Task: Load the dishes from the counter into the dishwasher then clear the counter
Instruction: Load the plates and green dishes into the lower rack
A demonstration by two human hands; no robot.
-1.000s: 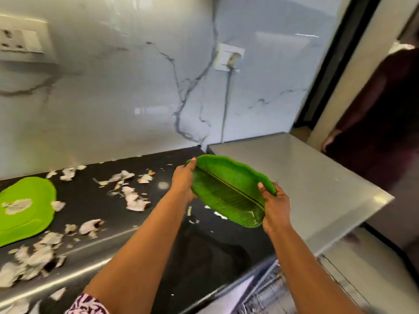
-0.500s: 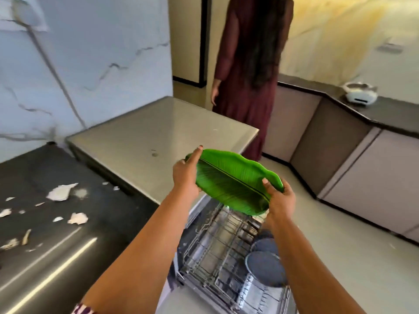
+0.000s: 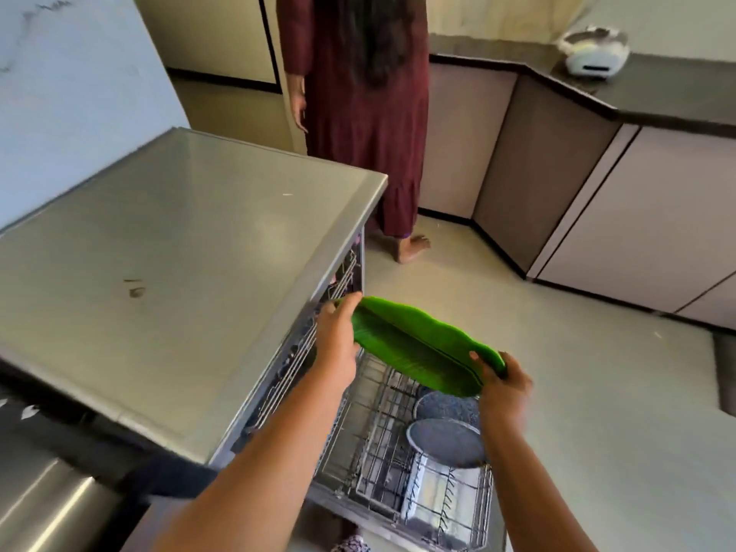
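Plate and rack are the pair to watch: the green leaf plate [image 3: 422, 348] hangs in the air directly above the pulled-out lower rack [image 3: 378, 444] of the open dishwasher [image 3: 342, 280], touching nothing but the hands. Its long axis runs from upper left to lower right, across the rack's wires. The left hand [image 3: 338, 336] grips the leaf's pointed end close to the machine's front edge, fingers curled round the rim. The right hand [image 3: 504, 392] pinches the other end, thumb on top, over the rack's outer side. Two round dark dishes [image 3: 446, 438] already stand in the rack just below the right hand, so the free slots probably lie toward the left hand. No brand, label or writing can be read anywhere.
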